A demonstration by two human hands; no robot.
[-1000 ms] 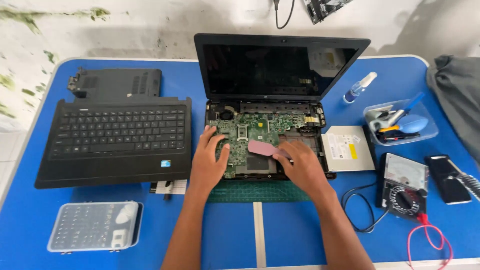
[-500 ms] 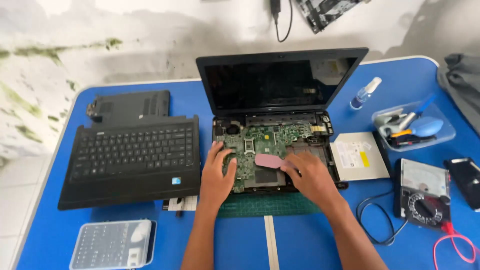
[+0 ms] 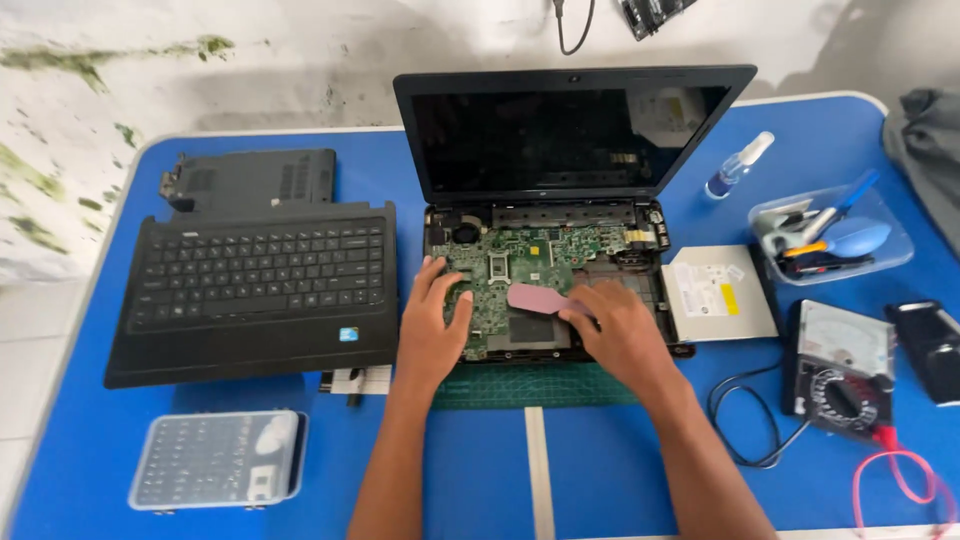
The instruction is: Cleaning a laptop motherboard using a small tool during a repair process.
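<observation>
An opened black laptop (image 3: 575, 130) stands mid-table with its screen up and its green motherboard (image 3: 520, 270) exposed. My left hand (image 3: 432, 325) rests flat on the left part of the board, fingers spread. My right hand (image 3: 620, 335) holds a flat pink tool (image 3: 537, 298) and presses its end onto the board's middle. A dark green cutting mat (image 3: 530, 385) lies under the laptop's front edge.
The removed keyboard cover (image 3: 255, 290) and a black bottom panel (image 3: 255, 180) lie on the left of the blue table (image 3: 90, 440). A clear screw box (image 3: 215, 460) sits front left. To the right are an optical drive (image 3: 720, 295), a multimeter (image 3: 840, 370), a spray bottle (image 3: 738, 165) and a tool tray (image 3: 830, 235).
The view has drifted a little to the right and down. My hands stay on the motherboard, and the pink tool has hardly shifted.
</observation>
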